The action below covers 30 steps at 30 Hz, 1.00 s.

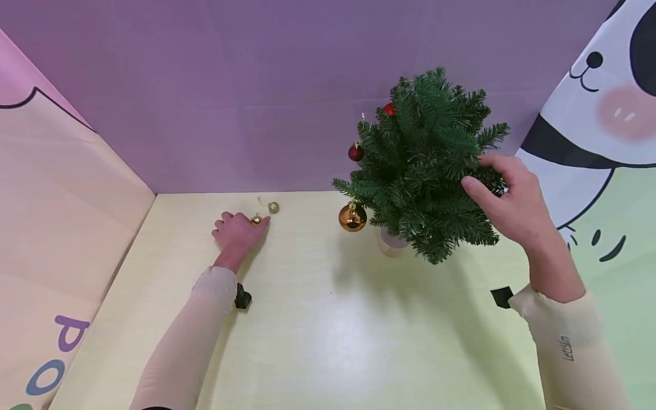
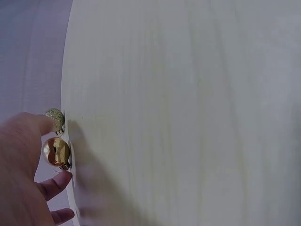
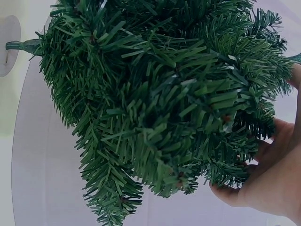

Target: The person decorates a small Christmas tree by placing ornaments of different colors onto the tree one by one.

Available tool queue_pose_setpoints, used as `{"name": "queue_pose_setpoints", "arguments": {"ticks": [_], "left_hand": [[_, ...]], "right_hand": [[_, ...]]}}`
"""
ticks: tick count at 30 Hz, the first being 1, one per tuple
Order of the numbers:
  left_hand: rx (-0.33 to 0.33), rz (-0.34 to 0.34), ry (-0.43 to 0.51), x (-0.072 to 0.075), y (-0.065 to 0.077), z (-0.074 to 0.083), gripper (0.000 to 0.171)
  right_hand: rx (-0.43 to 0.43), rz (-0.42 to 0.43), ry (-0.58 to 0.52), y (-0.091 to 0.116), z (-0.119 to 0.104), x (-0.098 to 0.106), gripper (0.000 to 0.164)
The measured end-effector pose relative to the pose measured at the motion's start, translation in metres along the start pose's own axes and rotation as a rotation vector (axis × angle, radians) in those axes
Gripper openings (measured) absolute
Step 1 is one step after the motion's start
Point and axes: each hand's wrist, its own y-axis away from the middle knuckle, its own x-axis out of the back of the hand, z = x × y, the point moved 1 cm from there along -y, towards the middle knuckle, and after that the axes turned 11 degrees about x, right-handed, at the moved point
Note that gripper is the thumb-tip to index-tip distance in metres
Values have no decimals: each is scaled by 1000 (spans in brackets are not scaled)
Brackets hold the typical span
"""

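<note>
Pale sleeves [image 1: 179,353] reach in from the bottom edge of the head view, one at lower left and one at lower right. Beyond them, at centre left, the left hand [image 1: 240,233] is low at the table [image 1: 328,341] with its fingers bent loosely about a small shiny gold ball [image 1: 256,220]. The left wrist view shows that ball between thumb and fingers, but I cannot tell whether they pinch it. Just beyond, near the table's back edge, lies a glittery ball [image 1: 274,208].

Right of centre stands the small green tree [image 1: 430,159] on its pale base [image 1: 392,242]. The right hand [image 1: 520,205] holds foliage on its right side, thumb in front and fingers behind, the tips partly lost among the needles. A large copper ball [image 1: 352,217] hangs low on the tree's left side, with a dark red ball [image 1: 356,152] above it and a bright red ball [image 1: 389,109] higher up.

The gold ball looks light, stiff and slippery, perhaps easily scratched or cracked; its cap or loop seems the surest hold. The branches look soft and springy, best held gently near the stem.
</note>
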Motion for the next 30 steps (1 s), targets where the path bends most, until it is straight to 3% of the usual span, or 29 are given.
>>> {"name": "queue_pose_setpoints", "arguments": {"ticks": [3,11,30], "left_hand": [[5,4,5,0,-2,-1,69],[-10,-3,77,2,0,-4,36],[-37,-4,188,6,9,-15,42]], "right_hand": [[-4,-5,-4,0,0,0,45],[-5,-11,-4,0,1,1,45],[7,-1,-6,2,0,-1,47]]}}
